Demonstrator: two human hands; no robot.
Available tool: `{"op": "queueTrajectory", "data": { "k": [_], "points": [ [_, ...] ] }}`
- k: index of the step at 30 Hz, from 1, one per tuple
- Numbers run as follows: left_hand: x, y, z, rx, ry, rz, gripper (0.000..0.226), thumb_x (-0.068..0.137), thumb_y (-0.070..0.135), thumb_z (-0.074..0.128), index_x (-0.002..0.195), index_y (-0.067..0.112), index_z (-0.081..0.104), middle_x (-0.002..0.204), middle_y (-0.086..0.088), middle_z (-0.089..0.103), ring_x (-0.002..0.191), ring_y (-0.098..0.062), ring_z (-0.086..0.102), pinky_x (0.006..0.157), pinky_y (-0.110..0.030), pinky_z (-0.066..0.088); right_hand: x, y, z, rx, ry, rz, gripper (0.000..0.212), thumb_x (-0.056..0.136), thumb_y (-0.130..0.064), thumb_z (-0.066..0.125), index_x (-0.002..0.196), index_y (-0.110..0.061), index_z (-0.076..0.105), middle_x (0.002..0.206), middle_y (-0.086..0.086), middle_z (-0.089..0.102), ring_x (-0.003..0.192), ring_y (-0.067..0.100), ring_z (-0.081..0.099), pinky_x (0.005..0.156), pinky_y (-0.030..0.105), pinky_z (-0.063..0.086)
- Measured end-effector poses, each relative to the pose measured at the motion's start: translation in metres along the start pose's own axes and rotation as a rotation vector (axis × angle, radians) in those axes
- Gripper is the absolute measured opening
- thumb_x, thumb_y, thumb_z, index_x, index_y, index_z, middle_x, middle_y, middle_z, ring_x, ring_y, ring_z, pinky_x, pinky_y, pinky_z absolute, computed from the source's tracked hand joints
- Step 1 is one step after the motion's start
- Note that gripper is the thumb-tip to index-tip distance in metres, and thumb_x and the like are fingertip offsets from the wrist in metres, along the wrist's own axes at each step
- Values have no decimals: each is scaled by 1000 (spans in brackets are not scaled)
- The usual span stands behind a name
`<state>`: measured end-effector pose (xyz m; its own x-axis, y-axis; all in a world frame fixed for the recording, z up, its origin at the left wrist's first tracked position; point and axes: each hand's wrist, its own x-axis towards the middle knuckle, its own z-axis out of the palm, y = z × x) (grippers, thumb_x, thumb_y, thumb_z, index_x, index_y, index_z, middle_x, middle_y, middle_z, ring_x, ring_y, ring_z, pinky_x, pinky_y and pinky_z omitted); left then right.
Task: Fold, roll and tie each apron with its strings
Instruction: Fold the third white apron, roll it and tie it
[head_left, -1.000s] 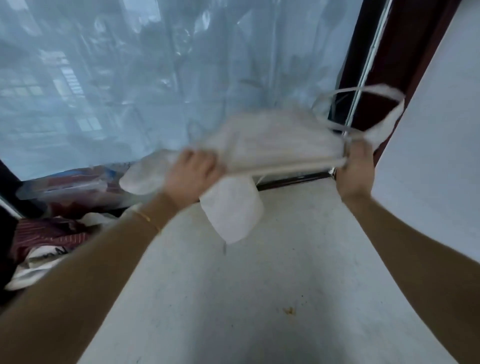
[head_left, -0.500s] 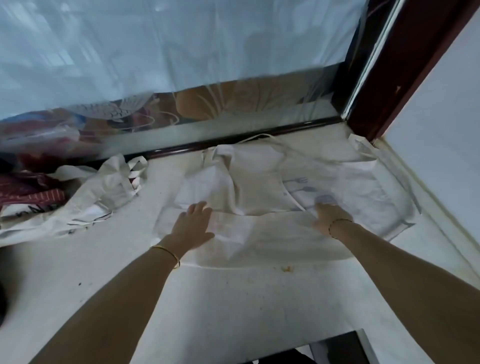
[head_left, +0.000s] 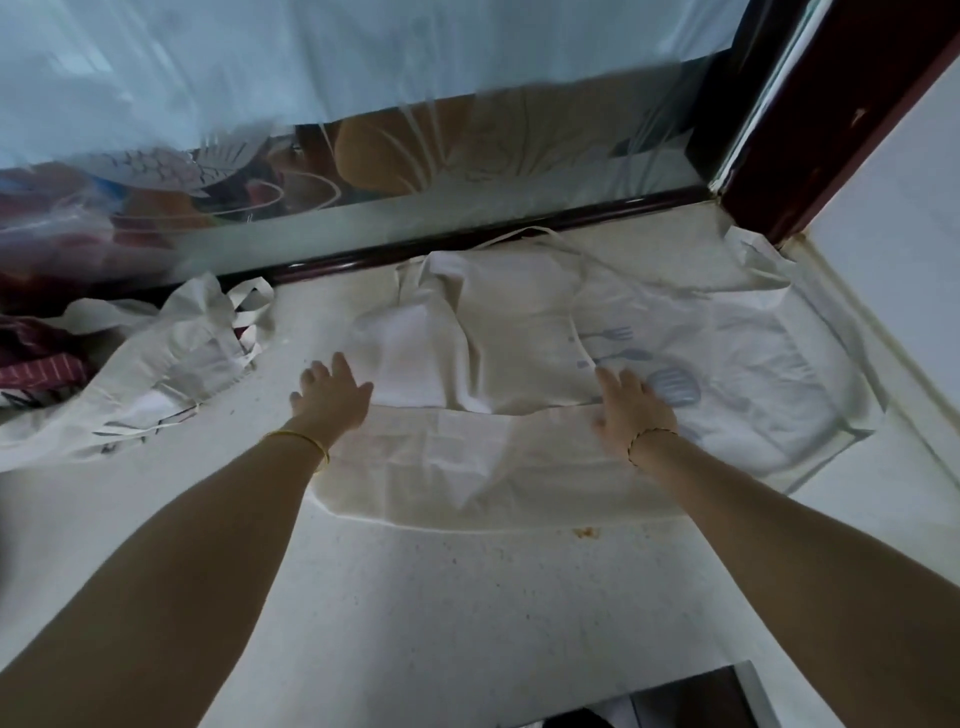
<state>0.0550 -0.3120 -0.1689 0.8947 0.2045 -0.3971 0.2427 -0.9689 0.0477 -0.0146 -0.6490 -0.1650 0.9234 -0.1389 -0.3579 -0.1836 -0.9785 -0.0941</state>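
A cream apron (head_left: 519, 457) lies spread on the pale speckled surface (head_left: 467, 597), in its far right corner against the dark sill of the glass panel (head_left: 467, 197). Its long axis runs left to right along the far edge. The cloth is rumpled and partly doubled over itself, with a pale blue utensil print (head_left: 672, 387) on the right half and a strap (head_left: 519, 236) looping at the far edge. The left hand (head_left: 330, 397) presses flat, fingers spread, on the apron's left end. The right hand (head_left: 631, 410) lies flat beside the print. A heap of aprons (head_left: 156, 364) sits at the far left edge.
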Motion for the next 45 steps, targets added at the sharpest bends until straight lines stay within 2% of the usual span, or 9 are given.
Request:
{"op": "queueTrajectory", "data": {
  "k": [8, 13, 16, 19, 22, 25, 33, 38, 45],
  "points": [
    [22, 12, -9, -445, -44, -66, 55, 91, 31, 59, 125, -11, 45, 122, -25, 54, 114, -39, 52, 91, -38, 41, 4, -23, 9, -156, -49, 12, 50, 96, -26, 45, 142, -20, 27, 138, 17, 33, 121, 36, 38, 94, 46, 45],
    [-6, 2, -43, -158, -34, 84, 20, 88, 7, 56, 104, -5, 57, 105, -21, 61, 98, -34, 59, 76, -33, 43, 5, -33, -5, -224, -154, 102, 50, 91, -14, 53, 137, -13, 34, 134, 16, 41, 122, 34, 44, 95, 45, 44],
    [-46, -20, -69, 279, -539, -89, 30, 92, 9, 57, 118, -6, 59, 78, -12, 72, 70, -17, 69, 69, -24, 52, 1, -41, -11, -344, -335, 41, 43, 92, -11, 52, 134, -8, 44, 137, 14, 44, 125, 34, 45, 99, 44, 43],
    [-74, -29, -69, 541, -872, -182, 40, 97, 21, 53, 133, 4, 50, 125, -8, 61, 100, -15, 61, 54, -16, 49, -11, -55, -14, -582, -617, -69, 37, 100, -19, 42, 133, -5, 48, 140, 13, 44, 129, 32, 41, 107, 40, 34],
    [-53, -47, -42, 493, -529, -68, 38, 93, 20, 54, 129, 6, 53, 133, -8, 54, 117, -25, 54, 88, -28, 47, -10, -70, -27, -839, -862, -42, 33, 101, -34, 38, 94, -9, 57, 100, 11, 55, 89, 29, 52, 108, 41, 29],
    [-25, -51, -26, 33, -177, -77, 44, 88, 20, 55, 128, 3, 47, 128, -16, 51, 117, -33, 52, 94, -39, 45, 5, -79, -36, -617, -655, 53, 18, 97, -23, 44, 89, -14, 57, 86, 6, 57, 79, 24, 56, 81, 32, 42],
    [-5, 5, -20, -387, -354, 241, 40, 76, 29, 61, 112, 13, 63, 118, -5, 55, 113, -27, 51, 89, -34, 46, 51, -125, -49, -91, 56, -359, 38, 94, -2, 39, 130, -9, 45, 125, 11, 51, 110, 31, 52, 81, 34, 45],
    [-7, 16, -26, -474, -560, 344, 66, 65, 26, 72, 127, 15, 51, 122, -1, 53, 113, -22, 50, 97, -37, 44, 73, -151, -46, -24, -95, -585, 63, 88, 8, 44, 142, -25, 39, 143, 3, 42, 127, 26, 45, 102, 41, 43],
    [-4, 32, -55, -453, -328, 532, 11, 89, 17, 60, 97, 14, 54, 92, 1, 54, 86, -18, 51, 67, -22, 39, 78, -161, -60, -4, -494, -588, 20, 92, -10, 43, 84, -24, 55, 78, -9, 53, 80, 17, 52, 58, 21, 35]
  ]
}}
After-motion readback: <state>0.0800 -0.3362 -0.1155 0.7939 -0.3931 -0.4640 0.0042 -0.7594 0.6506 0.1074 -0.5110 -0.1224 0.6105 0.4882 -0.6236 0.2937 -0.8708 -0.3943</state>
